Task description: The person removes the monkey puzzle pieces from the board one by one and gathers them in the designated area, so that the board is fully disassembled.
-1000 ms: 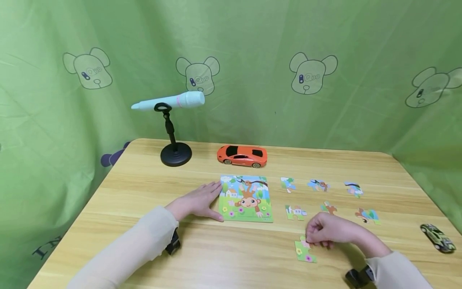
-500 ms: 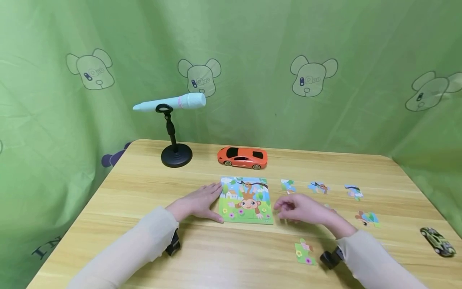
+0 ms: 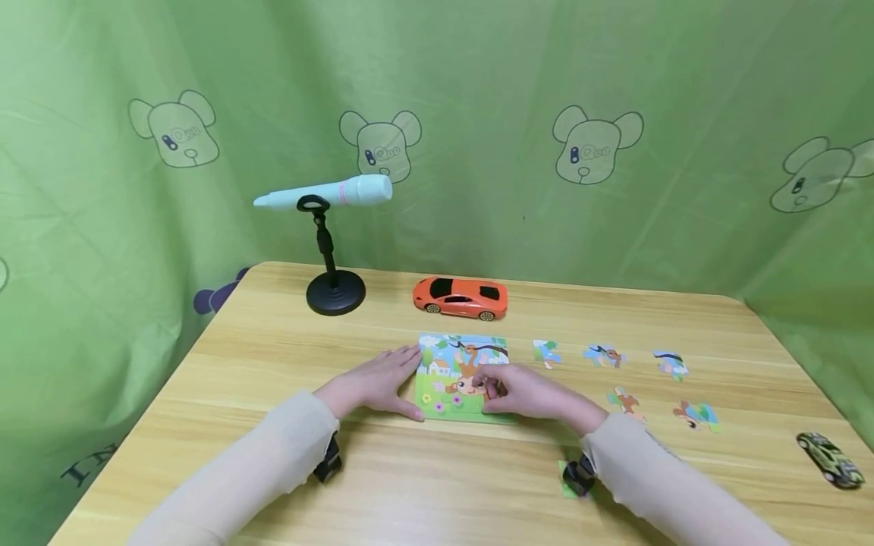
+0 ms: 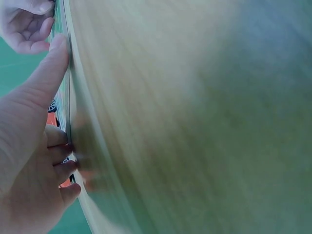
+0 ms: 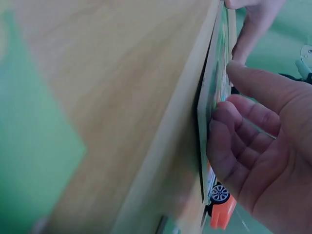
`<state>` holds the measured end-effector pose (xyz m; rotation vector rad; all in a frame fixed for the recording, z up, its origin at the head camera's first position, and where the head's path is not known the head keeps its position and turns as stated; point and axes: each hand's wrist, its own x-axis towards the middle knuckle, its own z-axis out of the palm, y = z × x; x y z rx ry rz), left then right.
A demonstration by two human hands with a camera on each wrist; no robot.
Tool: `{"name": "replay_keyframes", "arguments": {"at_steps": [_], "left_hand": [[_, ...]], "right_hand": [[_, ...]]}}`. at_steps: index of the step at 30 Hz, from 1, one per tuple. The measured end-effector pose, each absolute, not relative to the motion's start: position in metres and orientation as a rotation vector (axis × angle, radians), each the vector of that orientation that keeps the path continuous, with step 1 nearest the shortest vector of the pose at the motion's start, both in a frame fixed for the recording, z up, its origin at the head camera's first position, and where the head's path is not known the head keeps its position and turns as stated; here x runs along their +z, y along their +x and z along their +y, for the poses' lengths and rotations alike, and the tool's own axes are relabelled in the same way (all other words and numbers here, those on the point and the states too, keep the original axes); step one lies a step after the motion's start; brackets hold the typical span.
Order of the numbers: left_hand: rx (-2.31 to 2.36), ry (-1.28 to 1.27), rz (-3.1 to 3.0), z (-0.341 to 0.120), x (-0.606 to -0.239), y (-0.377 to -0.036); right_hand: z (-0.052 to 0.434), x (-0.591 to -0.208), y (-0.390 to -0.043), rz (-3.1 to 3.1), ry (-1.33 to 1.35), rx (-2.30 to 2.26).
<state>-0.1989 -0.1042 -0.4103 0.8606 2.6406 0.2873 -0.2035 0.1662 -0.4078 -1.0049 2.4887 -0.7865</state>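
A square picture puzzle [image 3: 447, 413] with an upside-down monkey lies on the wooden table. My left hand [image 3: 374, 383] rests at its left edge with the fingers straight; in the left wrist view the thumb [image 4: 51, 66] lies along the puzzle's side. Over the lower right of the puzzle bends my right hand [image 3: 522, 390], fingertips right at the picture and nothing seen between them. The right wrist view has its thumb [image 5: 258, 85] apart from the bent fingers [image 5: 222, 144]. A green puzzle piece [image 3: 569, 485] shows partly under the right wrist camera.
Several loose puzzle pieces lie to the right, among them a branch piece [image 3: 671, 364], a monkey piece [image 3: 627, 403] and an eye piece [image 3: 695, 415]. An orange toy car [image 3: 460, 298] and a blue microphone [image 3: 355, 191] on a black stand [image 3: 334, 292] are behind. A small camouflage car [image 3: 829, 459] sits far right.
My right hand has left the flower piece at the lower right and moved leftward onto the monkey puzzle. The left hand has stayed at the puzzle's left edge.
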Motion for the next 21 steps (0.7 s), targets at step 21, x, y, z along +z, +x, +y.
{"name": "replay_keyframes", "arguments": {"at_steps": [21], "left_hand": [[0.295, 0.855, 2.643, -0.104, -0.41, -0.198]], "right_hand": [[0.152, -0.405, -0.203, 2.501, -0.969, -0.696]]}}
